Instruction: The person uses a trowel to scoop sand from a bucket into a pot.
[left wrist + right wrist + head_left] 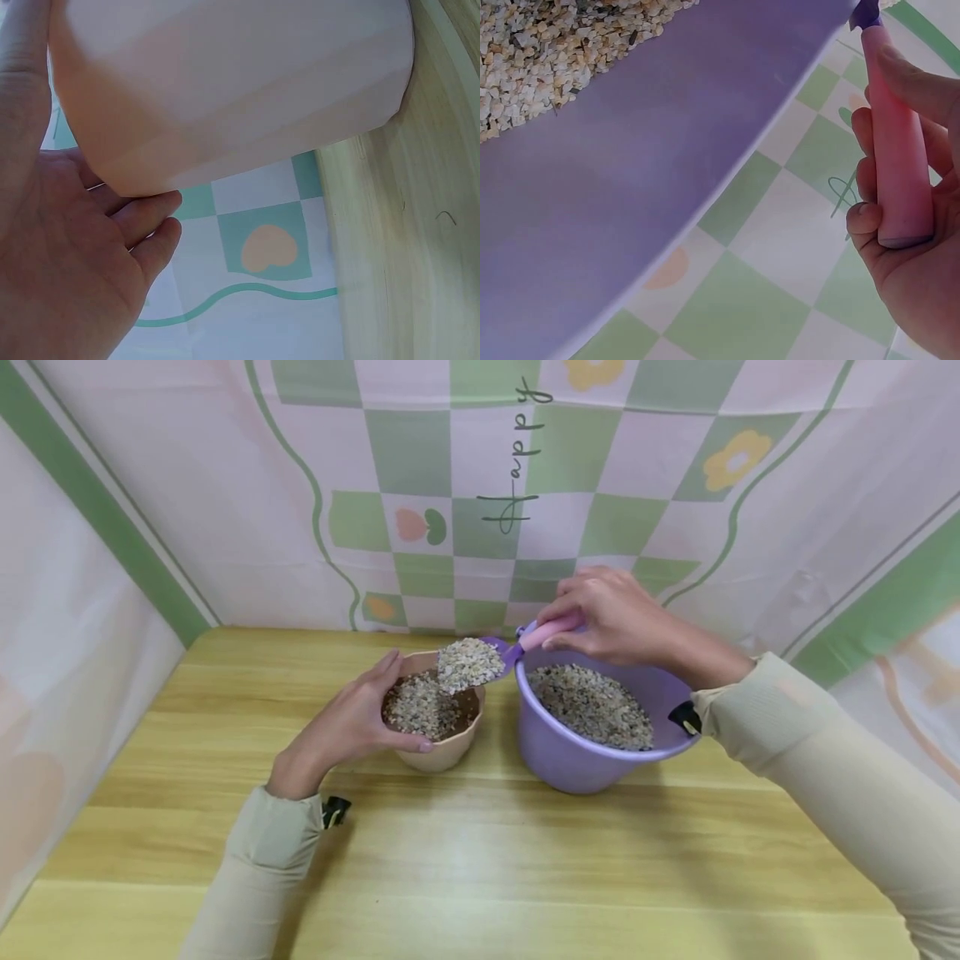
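Note:
My right hand [611,614] grips the pink handle [900,142] of a small purple garden trowel [512,653]. Its scoop, heaped with pale gravel [468,665], hangs over the right part of a beige flowerpot [442,753]. Inside the pot, gravel [420,706] covers part of the brown soil [468,710]. My left hand [341,722] holds the pot from its left side, thumb at the near rim and fingers round the far side. In the left wrist view, fingers [154,217] curl against the pot's wall [240,82].
Just right of the pot stands a purple bucket [562,764] with mixed gravel [592,706] in it. Both stand on a wood-grain table [450,877]. A checkered cloth [412,452] hangs behind the table, with more cloth at both sides.

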### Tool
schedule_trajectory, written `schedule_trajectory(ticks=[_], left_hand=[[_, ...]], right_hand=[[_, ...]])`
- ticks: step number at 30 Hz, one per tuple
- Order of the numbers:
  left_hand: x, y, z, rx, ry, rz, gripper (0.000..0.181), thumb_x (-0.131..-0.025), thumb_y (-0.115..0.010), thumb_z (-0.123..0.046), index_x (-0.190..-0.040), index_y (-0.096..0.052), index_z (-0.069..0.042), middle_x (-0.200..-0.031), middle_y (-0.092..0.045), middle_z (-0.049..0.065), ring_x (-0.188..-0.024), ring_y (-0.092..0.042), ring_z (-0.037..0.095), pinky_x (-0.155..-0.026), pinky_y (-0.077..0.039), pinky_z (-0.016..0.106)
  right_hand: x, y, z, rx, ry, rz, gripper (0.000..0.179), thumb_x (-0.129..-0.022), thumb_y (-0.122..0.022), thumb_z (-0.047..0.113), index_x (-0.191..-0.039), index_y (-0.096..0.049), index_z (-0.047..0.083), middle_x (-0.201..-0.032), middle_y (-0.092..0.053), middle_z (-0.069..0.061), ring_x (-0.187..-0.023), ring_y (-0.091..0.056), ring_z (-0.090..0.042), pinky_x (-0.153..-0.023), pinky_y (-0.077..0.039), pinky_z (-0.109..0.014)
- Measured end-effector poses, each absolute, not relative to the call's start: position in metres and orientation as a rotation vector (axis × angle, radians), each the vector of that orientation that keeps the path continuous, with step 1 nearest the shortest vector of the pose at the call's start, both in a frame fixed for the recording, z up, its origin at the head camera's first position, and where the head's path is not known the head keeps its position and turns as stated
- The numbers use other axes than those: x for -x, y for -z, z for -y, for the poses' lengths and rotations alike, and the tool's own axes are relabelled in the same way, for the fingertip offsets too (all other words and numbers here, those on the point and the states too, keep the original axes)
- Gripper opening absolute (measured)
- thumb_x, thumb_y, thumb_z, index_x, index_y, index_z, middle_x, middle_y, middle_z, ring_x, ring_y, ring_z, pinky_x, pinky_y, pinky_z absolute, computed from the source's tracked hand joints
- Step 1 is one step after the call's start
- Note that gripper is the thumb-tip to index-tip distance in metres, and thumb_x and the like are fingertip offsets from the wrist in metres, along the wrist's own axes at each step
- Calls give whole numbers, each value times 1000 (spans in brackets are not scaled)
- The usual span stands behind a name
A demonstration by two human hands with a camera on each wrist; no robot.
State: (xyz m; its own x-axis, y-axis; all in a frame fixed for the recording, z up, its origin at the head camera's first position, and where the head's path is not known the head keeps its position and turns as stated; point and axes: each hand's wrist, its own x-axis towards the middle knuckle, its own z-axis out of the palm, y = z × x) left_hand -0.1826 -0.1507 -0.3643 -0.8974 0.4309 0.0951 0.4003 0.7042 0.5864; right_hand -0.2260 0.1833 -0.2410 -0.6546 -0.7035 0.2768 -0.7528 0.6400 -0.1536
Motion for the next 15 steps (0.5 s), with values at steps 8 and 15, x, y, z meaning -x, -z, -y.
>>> schedule_trajectory(ticks=[8, 15], left_hand=[[183, 364, 151, -719, -971, -2843, 132, -63, -86, -63, -158, -19, -1, -163, -17, 21, -147, -23, 38, -118, -26, 50], [183, 362, 151, -699, -963, -2837, 133, -63, -88, -61, -158, -17, -1, -163, -15, 19, -147, -22, 39, -118, -24, 50]], right_hand=[[227, 241, -181, -1176, -376, 2689, 24, -77, -86, 17, -101, -80, 13, -76, -62, 5, -71, -51, -15, -66, -40, -35], [226, 240, -177, -1176, -317, 2710, 25, -79, -85, 19, -101, -80, 12, -76, -60, 4, -72, -51, -17, -68, -41, -36]])
